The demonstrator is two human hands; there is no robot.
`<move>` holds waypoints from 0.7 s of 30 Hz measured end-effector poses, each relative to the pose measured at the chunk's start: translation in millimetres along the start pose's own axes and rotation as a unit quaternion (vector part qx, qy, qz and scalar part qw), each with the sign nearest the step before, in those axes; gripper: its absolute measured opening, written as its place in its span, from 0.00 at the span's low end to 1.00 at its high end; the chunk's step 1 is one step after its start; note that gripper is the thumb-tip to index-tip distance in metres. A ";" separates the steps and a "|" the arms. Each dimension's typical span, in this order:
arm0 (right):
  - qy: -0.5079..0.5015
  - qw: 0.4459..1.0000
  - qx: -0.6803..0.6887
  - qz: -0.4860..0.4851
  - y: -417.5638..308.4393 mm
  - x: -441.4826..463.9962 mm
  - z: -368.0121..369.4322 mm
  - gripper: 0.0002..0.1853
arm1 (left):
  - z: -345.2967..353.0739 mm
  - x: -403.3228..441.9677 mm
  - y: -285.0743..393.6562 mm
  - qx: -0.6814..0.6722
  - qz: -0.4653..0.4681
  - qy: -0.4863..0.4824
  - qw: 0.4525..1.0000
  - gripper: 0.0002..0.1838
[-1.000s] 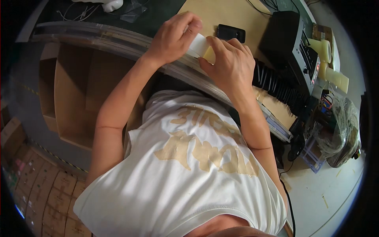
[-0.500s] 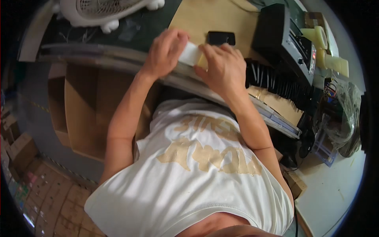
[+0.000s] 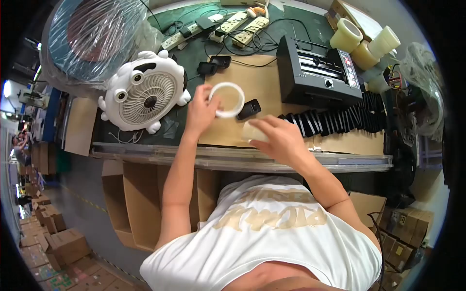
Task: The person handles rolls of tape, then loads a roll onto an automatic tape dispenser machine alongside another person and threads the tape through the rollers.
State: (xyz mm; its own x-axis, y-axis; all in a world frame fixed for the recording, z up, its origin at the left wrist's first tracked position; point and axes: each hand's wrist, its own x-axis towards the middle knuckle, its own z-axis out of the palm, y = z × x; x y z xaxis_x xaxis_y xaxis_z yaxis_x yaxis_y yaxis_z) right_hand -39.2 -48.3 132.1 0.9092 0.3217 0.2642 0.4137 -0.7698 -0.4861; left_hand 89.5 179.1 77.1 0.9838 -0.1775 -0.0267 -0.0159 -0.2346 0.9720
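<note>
My left hand (image 3: 201,112) pinches the left side of a white ring (image 3: 241,100), held above the brown cardboard sheet (image 3: 213,136) with its opening facing me. My right hand (image 3: 281,139) is closed on a pale, cream-coloured piece (image 3: 251,132), blurred and partly covered by the fingers; its exact kind I cannot make out. Between the two hands, a small black device (image 3: 249,109) lies on the cardboard. The hands are apart from each other, near the front of the table.
A white animal-shaped fan (image 3: 145,94) stands left. At the right are a black machine (image 3: 318,72), a row of black pieces (image 3: 335,116) and tape rolls (image 3: 346,35). Power strips (image 3: 250,31) and cables lie at the back. Open cardboard boxes (image 3: 145,203) stand below the table edge.
The hands were close together over a white item at the table edge; they have separated, the left now showing a white ring. My view has tilted up, revealing more table.
</note>
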 end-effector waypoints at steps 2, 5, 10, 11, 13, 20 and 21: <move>0.101 0.991 0.081 0.035 -4.3 -11.4 -16.3 0.24 | 14.1 42.8 -13.7 0.015 -0.068 -0.009 0.998 0.23; 0.184 0.958 0.200 0.091 -0.5 -37.8 -35.4 0.24 | 28.3 84.6 -39.1 0.082 -0.052 0.036 0.995 0.25; 0.222 0.870 0.415 0.149 11.2 -86.8 -30.6 0.25 | 16.7 106.3 -88.6 0.142 -0.007 0.032 0.989 0.28; 0.218 0.876 0.403 0.151 9.4 -93.5 -34.6 0.25 | 13.6 105.2 -91.7 0.138 -0.004 0.016 0.990 0.26; 0.199 0.798 0.539 0.184 3.6 -100.8 -41.5 0.24 | 15.0 89.4 -60.6 0.086 -0.051 -0.031 0.995 0.20; 0.201 0.791 0.563 0.126 27.1 -132.5 -52.4 0.26 | 61.7 90.0 66.3 -0.253 0.040 -0.067 0.964 0.19; 0.214 0.795 0.554 0.124 30.1 -135.7 -52.8 0.25 | 74.7 105.7 86.1 -0.283 0.067 -0.086 0.953 0.18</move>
State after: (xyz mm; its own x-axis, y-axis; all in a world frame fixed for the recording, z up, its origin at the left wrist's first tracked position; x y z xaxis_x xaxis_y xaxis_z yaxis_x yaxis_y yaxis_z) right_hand -152.6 -144.3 125.6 0.9682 -0.1635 0.1896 0.2270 0.2539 -0.9402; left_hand 178.8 68.7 140.5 0.9349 -0.3355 0.1154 0.0084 0.3461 0.9382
